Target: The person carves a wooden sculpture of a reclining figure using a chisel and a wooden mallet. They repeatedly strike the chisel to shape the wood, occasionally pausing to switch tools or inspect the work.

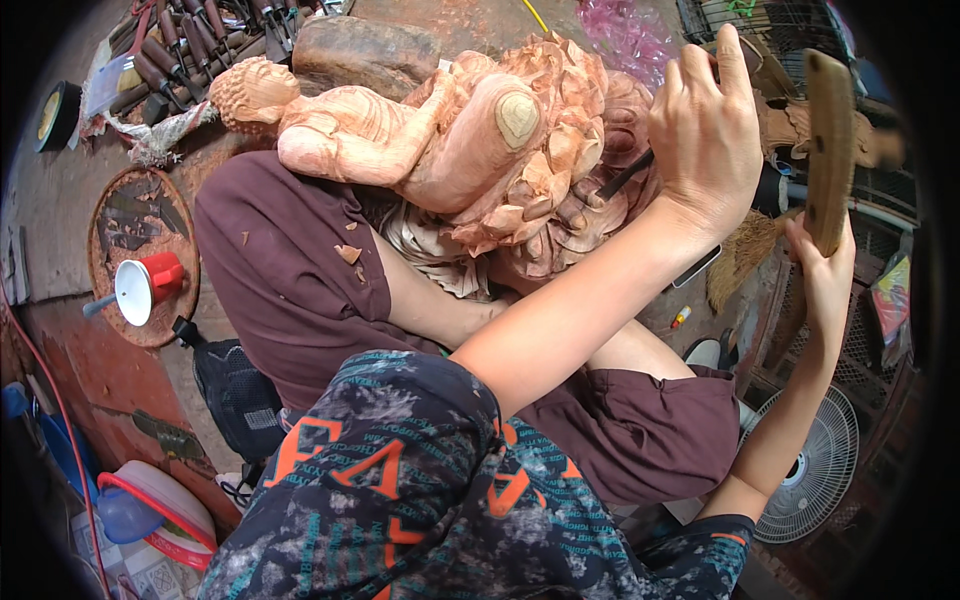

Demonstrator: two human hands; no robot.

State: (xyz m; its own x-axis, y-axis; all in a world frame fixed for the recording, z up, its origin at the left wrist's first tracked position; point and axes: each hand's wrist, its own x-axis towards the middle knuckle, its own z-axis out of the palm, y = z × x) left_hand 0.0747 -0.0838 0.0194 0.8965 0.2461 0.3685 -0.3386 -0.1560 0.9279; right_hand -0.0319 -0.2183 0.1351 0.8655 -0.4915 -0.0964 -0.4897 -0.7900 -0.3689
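From my remote station I record a cluttered work floor (60, 200), with a fan (815, 460) at lower right and a wood block (365, 55) lying behind the work. The largest item inspected is the carving (420, 165), a reddish wooden figure on its side before the wearer's crossed legs, curly head to the left. It rests against the left knee, which I judge helps steady it and leaves its right end exposed.

The mallet (830, 150) stands upright at far right, well apart from the carving. The right hand (825, 265) has its fingers wrapped on the lower part, a grip that I judge leaves the upper length free for striking. The left hand (705, 130) is clamped on the chisel (625, 178), index finger raised, the others curled. Its dark shaft slants down-left, presumably to aim the edge; contact with the wood I cannot confirm. The carving lies left of both hands, just beside the left fingers.

Spare tools (205, 40) are heaped at upper left; a red cup (165, 275) sits by a round tray (94, 245). Small chips (348, 254) lie on the knee.
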